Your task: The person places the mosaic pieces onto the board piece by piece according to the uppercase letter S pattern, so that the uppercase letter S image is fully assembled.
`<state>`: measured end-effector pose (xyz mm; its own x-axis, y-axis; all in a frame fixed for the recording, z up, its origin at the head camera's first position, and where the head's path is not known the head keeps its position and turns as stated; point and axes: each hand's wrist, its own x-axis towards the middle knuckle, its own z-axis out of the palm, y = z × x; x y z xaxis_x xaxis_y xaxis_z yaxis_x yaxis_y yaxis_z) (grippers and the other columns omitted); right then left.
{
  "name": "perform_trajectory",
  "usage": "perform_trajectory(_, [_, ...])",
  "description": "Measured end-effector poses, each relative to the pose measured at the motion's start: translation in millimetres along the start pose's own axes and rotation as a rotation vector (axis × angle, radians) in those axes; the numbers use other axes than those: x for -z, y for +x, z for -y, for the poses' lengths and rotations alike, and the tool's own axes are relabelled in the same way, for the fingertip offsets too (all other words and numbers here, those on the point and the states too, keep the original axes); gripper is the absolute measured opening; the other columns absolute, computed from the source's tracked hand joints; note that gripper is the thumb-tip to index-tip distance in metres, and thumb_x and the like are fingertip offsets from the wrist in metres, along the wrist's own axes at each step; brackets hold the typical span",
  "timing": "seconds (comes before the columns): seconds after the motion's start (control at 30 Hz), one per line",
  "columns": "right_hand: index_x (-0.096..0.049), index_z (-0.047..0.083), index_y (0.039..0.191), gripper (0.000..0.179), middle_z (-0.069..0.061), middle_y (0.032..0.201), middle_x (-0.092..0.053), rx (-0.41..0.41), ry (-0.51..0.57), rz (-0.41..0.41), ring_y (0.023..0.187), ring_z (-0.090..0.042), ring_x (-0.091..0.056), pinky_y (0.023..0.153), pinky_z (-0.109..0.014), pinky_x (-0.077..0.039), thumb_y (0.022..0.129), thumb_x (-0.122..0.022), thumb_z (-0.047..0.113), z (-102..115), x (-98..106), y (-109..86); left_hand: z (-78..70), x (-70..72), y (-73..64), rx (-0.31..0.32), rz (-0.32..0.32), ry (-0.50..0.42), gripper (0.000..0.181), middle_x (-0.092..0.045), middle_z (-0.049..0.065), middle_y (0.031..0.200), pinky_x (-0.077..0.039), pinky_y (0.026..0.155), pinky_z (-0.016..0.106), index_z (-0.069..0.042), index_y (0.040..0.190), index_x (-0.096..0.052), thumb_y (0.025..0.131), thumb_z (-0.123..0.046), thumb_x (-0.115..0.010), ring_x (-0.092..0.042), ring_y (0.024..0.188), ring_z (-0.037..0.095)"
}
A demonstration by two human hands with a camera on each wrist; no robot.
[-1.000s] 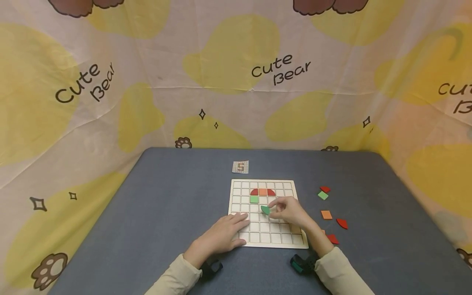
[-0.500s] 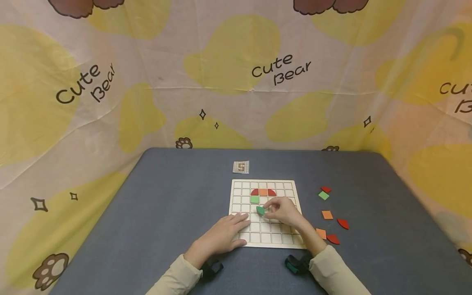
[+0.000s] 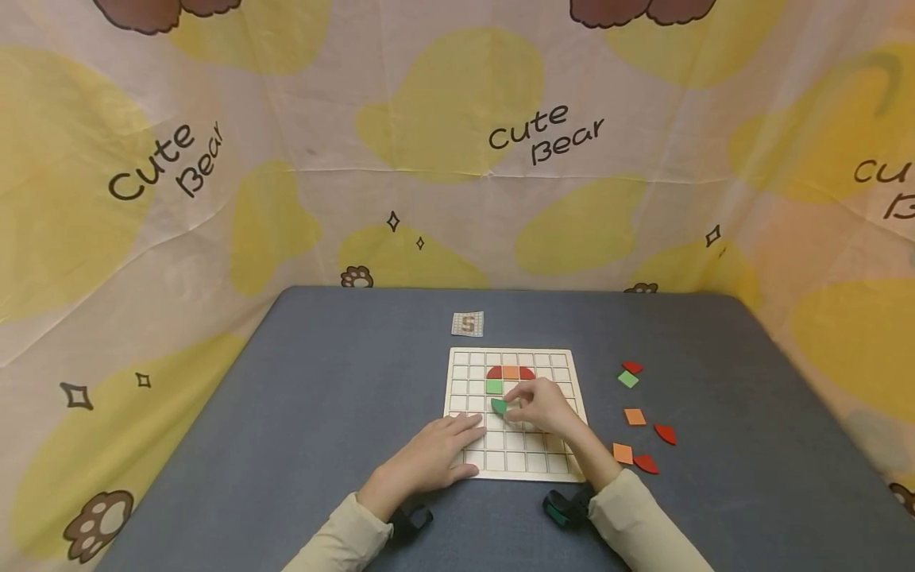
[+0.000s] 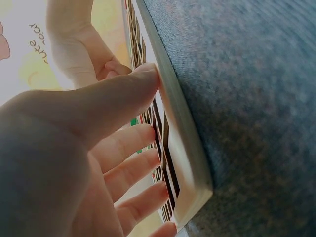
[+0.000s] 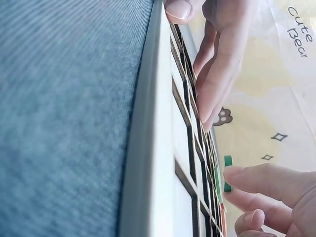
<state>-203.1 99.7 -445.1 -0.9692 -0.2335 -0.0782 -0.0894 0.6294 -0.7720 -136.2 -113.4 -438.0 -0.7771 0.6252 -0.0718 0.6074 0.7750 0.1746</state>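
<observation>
My left hand [image 3: 433,453] rests on the lower left of a white gridded board [image 3: 515,461], fingers spread and straight. In the left wrist view its thumb [image 4: 121,94] lies on the board's near edge. My right hand [image 3: 545,409] pinches a dark green quarter-circle tile [image 3: 498,406] between thumb and fingers. That tile [image 5: 227,173] stands just off the board's surface in the right wrist view. On the board, an orange square tile [image 3: 511,372] sits between two red quarter-circle tiles [image 3: 494,372], and a light green square tile [image 3: 494,387] lies below the left red one.
A small card [image 3: 468,324] with an S-like figure on a grid lies beyond the board. Loose on the table's right are a light green square [image 3: 628,380], orange squares [image 3: 635,417] and red tiles [image 3: 665,434]. A printed cloth [image 3: 443,119] hangs behind the table.
My right hand has moved left across the board, carrying the green quarter-circle tile to just below the light green square. My left hand has stayed in place.
</observation>
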Motion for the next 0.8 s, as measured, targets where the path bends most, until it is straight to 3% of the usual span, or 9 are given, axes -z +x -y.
perform_trajectory(0.8, [-0.076,0.007,0.091,0.020,0.001,0.061,-0.049,-0.024,-0.128,-0.034,0.058,-0.012,-0.041,0.052,-0.022,-0.030,0.072,-0.081,0.010,8.7,-5.2,6.1,-0.2,0.1,0.3,0.005,-0.007,-0.019,0.054,-0.048,0.004,0.150,-0.041,0.112,0.044,-0.015,0.139,-0.051,0.091,-0.036,-0.063,-0.047,0.138,0.028])
